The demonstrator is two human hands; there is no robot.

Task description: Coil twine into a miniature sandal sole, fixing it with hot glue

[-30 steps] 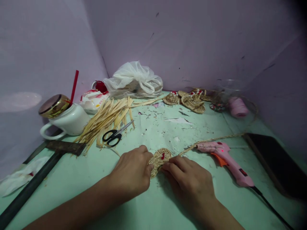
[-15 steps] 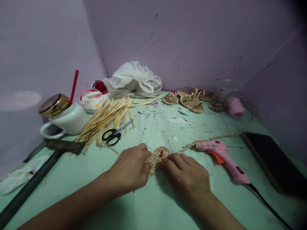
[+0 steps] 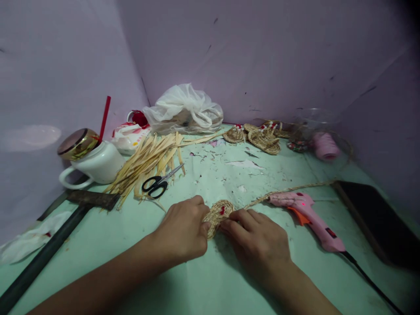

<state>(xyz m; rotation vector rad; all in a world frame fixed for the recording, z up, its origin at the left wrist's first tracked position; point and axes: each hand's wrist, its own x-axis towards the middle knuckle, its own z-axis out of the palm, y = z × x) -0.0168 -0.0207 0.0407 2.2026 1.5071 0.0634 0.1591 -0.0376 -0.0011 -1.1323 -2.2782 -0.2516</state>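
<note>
A small sole-shaped coil of straw braid (image 3: 220, 211), with a red patch near its middle, is held low over the front of the table. My left hand (image 3: 186, 228) is closed on its left edge, thumb on top. At the right edge, my right hand (image 3: 259, 238) pinches the braid against the coil; its fingertips are partly hidden. A loose length of straw braid (image 3: 288, 189) runs from behind that hand toward the right. A pink glue gun (image 3: 306, 214) with a lit red light lies beside it.
Black-handled scissors (image 3: 157, 185) and straw strips (image 3: 147, 159) lie left of centre. A hammer (image 3: 65, 232) and white mug (image 3: 98, 164) stand at left. Small straw slippers (image 3: 262, 139), pink thread (image 3: 325, 146) and a plastic bag (image 3: 185, 111) are at the back; a phone (image 3: 374, 218) lies right.
The whole view has shifted slightly, so everything sits a little further right. Both hands keep their grip on the straw coil, with hardly any other movement.
</note>
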